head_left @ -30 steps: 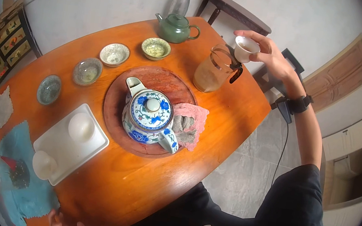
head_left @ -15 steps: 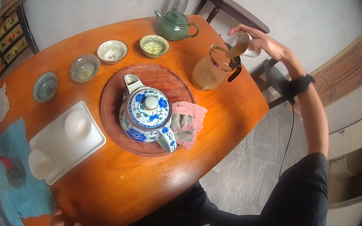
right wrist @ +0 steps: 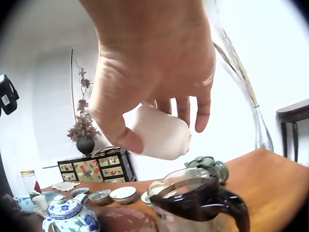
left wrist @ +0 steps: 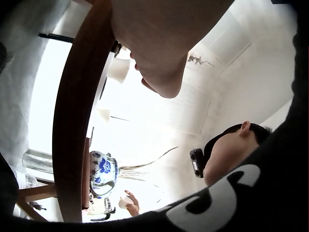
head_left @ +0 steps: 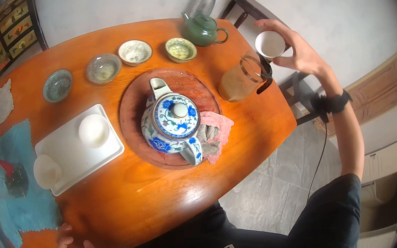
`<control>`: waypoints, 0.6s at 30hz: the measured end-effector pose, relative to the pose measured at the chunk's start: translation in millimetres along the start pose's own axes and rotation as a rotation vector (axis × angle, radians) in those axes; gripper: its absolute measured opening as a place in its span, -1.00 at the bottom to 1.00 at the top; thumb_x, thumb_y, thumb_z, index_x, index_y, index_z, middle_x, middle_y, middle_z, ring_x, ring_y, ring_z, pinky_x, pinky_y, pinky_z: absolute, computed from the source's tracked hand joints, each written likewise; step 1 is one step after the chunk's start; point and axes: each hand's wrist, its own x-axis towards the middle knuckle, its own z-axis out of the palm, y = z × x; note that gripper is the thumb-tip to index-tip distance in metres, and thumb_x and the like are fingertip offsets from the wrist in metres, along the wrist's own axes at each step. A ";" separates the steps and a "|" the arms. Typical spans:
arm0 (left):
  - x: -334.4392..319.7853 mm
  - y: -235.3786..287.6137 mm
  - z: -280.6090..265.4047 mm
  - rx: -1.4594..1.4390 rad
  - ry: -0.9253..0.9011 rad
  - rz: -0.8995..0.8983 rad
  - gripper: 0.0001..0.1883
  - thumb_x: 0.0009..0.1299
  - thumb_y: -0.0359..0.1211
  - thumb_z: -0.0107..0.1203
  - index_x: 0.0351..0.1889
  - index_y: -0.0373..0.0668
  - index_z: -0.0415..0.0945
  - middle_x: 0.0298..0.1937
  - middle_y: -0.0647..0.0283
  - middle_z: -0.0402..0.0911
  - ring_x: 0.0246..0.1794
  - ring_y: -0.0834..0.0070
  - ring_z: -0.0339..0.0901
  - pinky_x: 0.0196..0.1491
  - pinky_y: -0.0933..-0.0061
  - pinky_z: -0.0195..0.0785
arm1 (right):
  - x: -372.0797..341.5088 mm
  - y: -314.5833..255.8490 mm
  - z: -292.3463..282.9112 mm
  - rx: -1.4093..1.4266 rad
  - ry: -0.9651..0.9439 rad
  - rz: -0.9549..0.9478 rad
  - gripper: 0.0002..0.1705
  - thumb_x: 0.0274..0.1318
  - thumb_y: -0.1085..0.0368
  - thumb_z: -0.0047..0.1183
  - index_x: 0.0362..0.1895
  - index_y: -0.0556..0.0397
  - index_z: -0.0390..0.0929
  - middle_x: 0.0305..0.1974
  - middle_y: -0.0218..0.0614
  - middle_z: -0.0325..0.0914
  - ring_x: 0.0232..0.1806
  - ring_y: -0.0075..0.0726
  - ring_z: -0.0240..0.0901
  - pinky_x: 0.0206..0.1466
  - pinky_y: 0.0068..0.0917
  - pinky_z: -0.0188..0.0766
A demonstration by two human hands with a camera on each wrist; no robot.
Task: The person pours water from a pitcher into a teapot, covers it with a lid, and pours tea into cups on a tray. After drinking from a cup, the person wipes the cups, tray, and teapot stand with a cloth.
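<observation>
Above the rim of the glass pitcher (head_left: 239, 81), my right hand (head_left: 304, 53) pinches a small white cup (head_left: 270, 44) between thumb and fingers. In the head view the cup's white inside faces the camera; the right wrist view shows the cup (right wrist: 161, 133) tilted on its side over the pitcher's black handle and collar (right wrist: 203, 203). Cloudy brownish liquid stands in the pitcher. My left hand (head_left: 73, 245) lies at the table's near left edge, holding nothing, its fingers loosely curled. Nearest to it is a blue cloth (head_left: 24, 191).
A blue-and-white teapot (head_left: 175, 121) sits on a round wooden board (head_left: 131, 140), beside a pink cloth (head_left: 223, 127). Several small bowls (head_left: 135, 53) curve along the far side towards a green teapot (head_left: 203, 30). A white tray (head_left: 84, 171) carries two white cups (head_left: 93, 130).
Half a second ago the cup was tipped sideways with brown liquid running into the pitcher; now no stream shows and its inside looks white. The left hand stays in place.
</observation>
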 end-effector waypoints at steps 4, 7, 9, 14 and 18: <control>0.7 1.5 0.4 0.020 -0.008 -0.017 -0.66 0.44 -0.44 0.27 0.08 -0.22 0.38 0.02 -0.02 0.56 0.08 0.11 0.54 0.34 0.07 0.29 | 31.1 -44.6 17.9 -0.079 0.074 -0.288 -0.10 -0.12 0.46 0.22 0.46 -0.03 0.37 0.27 -0.19 0.52 0.32 -0.11 0.45 0.41 -0.24 0.41; -12.4 -10.6 -11.5 0.065 -0.088 -0.106 -0.60 0.43 -0.30 0.16 0.12 -0.24 0.28 0.18 -0.04 0.41 0.27 0.11 0.34 0.38 0.10 0.09 | 74.9 -87.5 39.1 -0.095 0.034 -0.434 -0.16 -0.06 0.42 0.28 0.42 0.02 0.41 0.28 -0.19 0.52 0.31 -0.12 0.47 0.40 -0.26 0.42; -8.8 -0.9 0.2 -0.011 -0.011 -0.154 -0.61 0.41 -0.34 0.17 0.10 -0.28 0.32 0.11 -0.01 0.43 0.21 0.13 0.37 0.38 0.10 0.10 | 112.7 -112.0 62.7 0.042 -0.053 -0.496 -0.29 0.00 0.34 0.36 0.31 0.05 0.50 0.20 -0.13 0.57 0.19 -0.19 0.54 0.25 -0.26 0.50; -9.5 1.1 -0.3 -0.039 -0.052 -0.187 -0.56 0.32 -0.51 0.11 0.17 -0.25 0.32 0.18 -0.01 0.44 0.28 0.17 0.37 0.46 0.13 0.06 | 184.9 -165.5 123.9 0.164 -0.187 -0.597 -0.36 -0.02 0.25 0.40 0.20 0.09 0.54 -0.03 -0.10 0.69 0.01 -0.16 0.65 0.08 -0.26 0.56; -5.2 4.1 1.4 0.000 -0.063 -0.174 -0.56 0.26 -0.55 0.10 0.13 -0.24 0.34 0.13 -0.01 0.47 0.25 0.16 0.39 0.44 0.12 0.10 | 188.0 -218.7 151.4 0.196 -0.317 -0.673 -0.34 -0.05 0.18 0.42 0.17 0.11 0.52 -0.06 -0.08 0.68 0.01 -0.04 0.64 0.08 -0.18 0.53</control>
